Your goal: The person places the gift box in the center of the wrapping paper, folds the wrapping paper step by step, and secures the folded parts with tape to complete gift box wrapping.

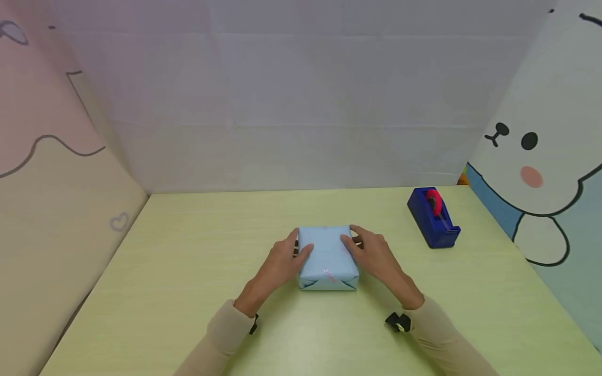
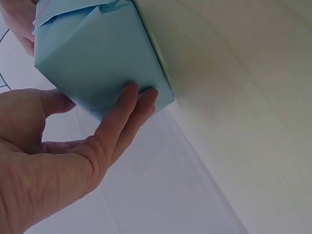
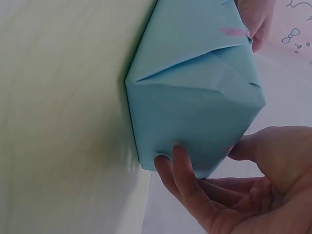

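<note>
A box wrapped in light blue paper (image 1: 324,253) sits on the table in the head view, with folded flaps and a pink strip on its near end. My left hand (image 1: 281,262) grips its left side, thumb on the top edge. On the opposite side my right hand (image 1: 376,257) holds it the same way. The left wrist view shows two fingertips of the left hand (image 2: 92,156) against the side of the blue box (image 2: 97,58). Likewise, fingertips of the right hand (image 3: 224,195) press the box's side (image 3: 190,117) in the right wrist view. The underside is hidden.
A dark blue tape dispenser (image 1: 432,219) with a red tape core stands to the right, towards the back of the pale yellow table (image 1: 197,250). A white sheet (image 1: 301,104) hangs behind the table. Cartoon-printed panels (image 1: 531,156) border both sides.
</note>
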{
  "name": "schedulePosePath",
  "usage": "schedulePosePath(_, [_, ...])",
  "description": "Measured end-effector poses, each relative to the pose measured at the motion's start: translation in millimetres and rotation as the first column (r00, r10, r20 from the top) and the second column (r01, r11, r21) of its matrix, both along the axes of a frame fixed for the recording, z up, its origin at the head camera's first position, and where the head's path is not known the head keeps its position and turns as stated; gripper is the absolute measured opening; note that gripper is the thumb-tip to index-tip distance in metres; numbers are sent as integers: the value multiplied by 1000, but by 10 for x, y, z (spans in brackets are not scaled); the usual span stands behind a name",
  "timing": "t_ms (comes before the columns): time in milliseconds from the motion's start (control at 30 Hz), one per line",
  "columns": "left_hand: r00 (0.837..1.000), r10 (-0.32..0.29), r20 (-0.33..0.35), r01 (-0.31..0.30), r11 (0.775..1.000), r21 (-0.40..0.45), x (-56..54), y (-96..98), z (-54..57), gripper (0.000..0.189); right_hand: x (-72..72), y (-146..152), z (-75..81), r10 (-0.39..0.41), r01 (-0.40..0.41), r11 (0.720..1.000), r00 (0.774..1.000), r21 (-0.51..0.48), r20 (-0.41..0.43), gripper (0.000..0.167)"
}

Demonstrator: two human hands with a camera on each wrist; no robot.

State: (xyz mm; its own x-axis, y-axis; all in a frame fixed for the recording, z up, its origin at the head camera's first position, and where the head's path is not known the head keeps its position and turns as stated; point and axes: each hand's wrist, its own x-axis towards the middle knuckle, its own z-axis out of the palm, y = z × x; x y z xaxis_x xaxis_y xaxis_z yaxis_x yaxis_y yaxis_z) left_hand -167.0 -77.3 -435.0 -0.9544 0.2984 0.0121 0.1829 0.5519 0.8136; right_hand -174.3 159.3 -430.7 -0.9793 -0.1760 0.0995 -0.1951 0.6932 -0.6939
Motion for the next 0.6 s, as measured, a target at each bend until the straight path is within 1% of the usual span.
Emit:
schedulePosePath(100, [1000, 5, -13, -5, 1000, -6, -2, 0, 4, 55, -9, -3, -9, 6, -6, 1000, 1000, 11, 13, 56])
schedulePosePath(200, [1000, 11, -15, -11, 1000, -13, -2, 4, 14, 52, -15, -4, -18, 13, -13, 1000, 1000, 16, 8, 55])
schedulePosePath(333, [999, 35, 0, -35, 999, -21, 7, -12, 16, 56, -16, 7, -27, 31, -31, 999, 1000, 6, 1, 55])
schedulePosePath(400, [998, 56, -8, -56, 998, -36, 18, -26, 17, 59, -13, 24, -32, 46, -46, 999, 999, 1, -4, 55])
schedulePosePath(500, [994, 98, -45, -100, 993, -57, 41, -57, 25, 61, -6, 60, -36, 49, -49, 999, 999, -17, -13, 51])
schedulePosePath(600, [983, 129, -127, -139, 987, -75, 64, -103, 45, 54, 3, 104, -38, 47, -49, 998, 996, -34, -70, 41])
